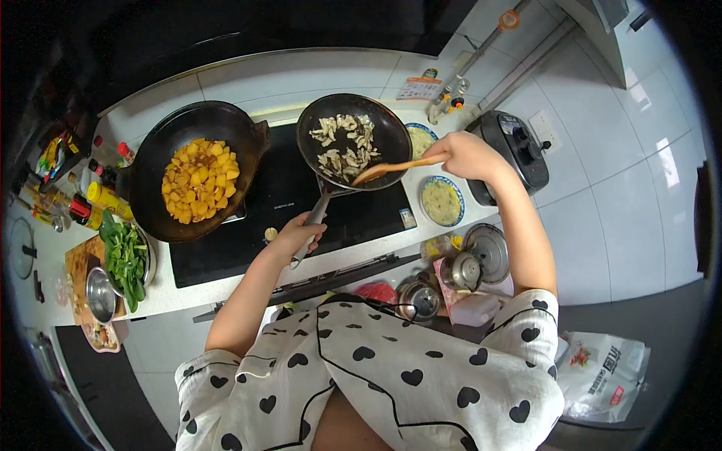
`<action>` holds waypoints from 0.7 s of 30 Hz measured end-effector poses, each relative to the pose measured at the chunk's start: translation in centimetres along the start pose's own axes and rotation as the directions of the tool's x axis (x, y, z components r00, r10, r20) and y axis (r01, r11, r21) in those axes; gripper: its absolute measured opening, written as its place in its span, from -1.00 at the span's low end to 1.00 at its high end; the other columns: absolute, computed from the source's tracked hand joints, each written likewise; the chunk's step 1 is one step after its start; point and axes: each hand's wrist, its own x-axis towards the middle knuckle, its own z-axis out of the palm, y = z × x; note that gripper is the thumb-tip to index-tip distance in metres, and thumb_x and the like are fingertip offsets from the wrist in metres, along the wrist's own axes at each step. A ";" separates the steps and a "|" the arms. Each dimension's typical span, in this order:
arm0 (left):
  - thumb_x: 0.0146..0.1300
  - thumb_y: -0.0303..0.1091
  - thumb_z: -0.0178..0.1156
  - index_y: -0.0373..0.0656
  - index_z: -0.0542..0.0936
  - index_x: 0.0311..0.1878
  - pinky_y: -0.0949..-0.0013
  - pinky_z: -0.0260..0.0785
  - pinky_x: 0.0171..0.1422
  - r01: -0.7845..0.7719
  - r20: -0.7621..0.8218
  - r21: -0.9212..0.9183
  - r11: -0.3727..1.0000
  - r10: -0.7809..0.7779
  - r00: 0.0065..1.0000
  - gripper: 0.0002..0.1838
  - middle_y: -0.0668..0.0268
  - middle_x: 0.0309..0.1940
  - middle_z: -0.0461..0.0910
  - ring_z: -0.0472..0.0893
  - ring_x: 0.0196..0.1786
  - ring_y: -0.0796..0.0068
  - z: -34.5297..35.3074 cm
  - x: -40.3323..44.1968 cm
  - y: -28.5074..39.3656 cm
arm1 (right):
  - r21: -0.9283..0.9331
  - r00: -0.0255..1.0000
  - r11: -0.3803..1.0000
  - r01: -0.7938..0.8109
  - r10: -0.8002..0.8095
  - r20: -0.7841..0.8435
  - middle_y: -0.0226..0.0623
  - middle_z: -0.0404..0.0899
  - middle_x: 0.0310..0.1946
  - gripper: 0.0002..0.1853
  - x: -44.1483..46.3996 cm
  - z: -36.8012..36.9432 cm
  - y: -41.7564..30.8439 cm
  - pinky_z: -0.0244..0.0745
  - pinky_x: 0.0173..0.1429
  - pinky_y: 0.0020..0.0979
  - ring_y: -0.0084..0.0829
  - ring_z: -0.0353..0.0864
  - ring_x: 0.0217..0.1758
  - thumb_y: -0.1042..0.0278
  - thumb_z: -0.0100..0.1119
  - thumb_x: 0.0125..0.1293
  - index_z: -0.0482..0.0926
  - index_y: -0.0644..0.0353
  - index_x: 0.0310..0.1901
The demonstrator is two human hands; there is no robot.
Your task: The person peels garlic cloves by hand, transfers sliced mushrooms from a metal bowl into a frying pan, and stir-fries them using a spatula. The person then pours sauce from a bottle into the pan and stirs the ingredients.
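A black frying pan (354, 141) with sliced mushrooms (347, 158) sits over the right side of the black stove (286, 169). Its grey handle points toward me, and my left hand (296, 235) is closed around it. My right hand (470, 155) grips a wooden spatula (410, 164), whose tip rests among the mushrooms at the pan's lower edge. To the left stands a large dark wok (150, 188) holding yellow-orange chunks (198, 180). Two plates of pale food, one (442, 201) in front and one (422, 140) behind, lie right of the pan, below my right forearm and hand.
A black appliance (513, 150) stands at the right. Leafy greens (124, 259), a metal bowl (101, 292), a cutting board (78, 267) and bottles (107, 198) line the left. Metal pots (419, 298) sit below the counter edge. A plastic bag (603, 376) is at lower right.
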 end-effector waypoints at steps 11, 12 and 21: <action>0.21 -0.37 0.19 -0.11 0.38 0.13 0.57 0.19 -0.57 0.000 -0.005 -0.002 1.000 0.000 1.000 -0.59 0.42 -0.54 0.38 0.35 -0.61 0.66 0.0 -0.4 0.2 | 0.105 0.877 0.982 -0.155 0.186 -0.443 -0.08 0.62 -0.31 -0.70 10.2 8.9 -1.8 0.49 -0.04 -0.17 -0.10 0.61 -0.17 0.46 0.09 0.00 0.67 0.06 -0.20; 0.21 -0.37 0.19 -0.11 0.38 0.14 0.57 0.19 -0.57 0.006 -0.014 0.006 1.000 -0.006 1.000 -0.58 0.42 -0.54 0.38 0.35 -0.61 0.66 0.2 -0.4 0.3 | 0.110 0.855 0.985 -0.134 0.171 -0.490 -0.11 0.63 -0.31 -0.70 9.9 8.7 -1.5 0.49 -0.06 -0.16 -0.11 0.61 -0.18 0.47 0.09 -0.01 0.67 0.05 -0.20; 0.23 -0.37 0.17 -0.11 0.37 0.14 0.56 0.19 -0.57 -0.008 0.001 -0.007 1.000 0.008 1.000 -0.59 0.42 -0.53 0.37 0.36 -0.59 0.65 0.0 -0.3 0.2 | -0.060 0.927 0.991 -0.118 0.088 -0.363 -0.07 0.61 -0.29 -0.53 6.5 12.3 0.6 0.48 -0.08 -0.15 -0.08 0.59 -0.16 0.59 0.01 -0.04 0.60 0.00 -0.04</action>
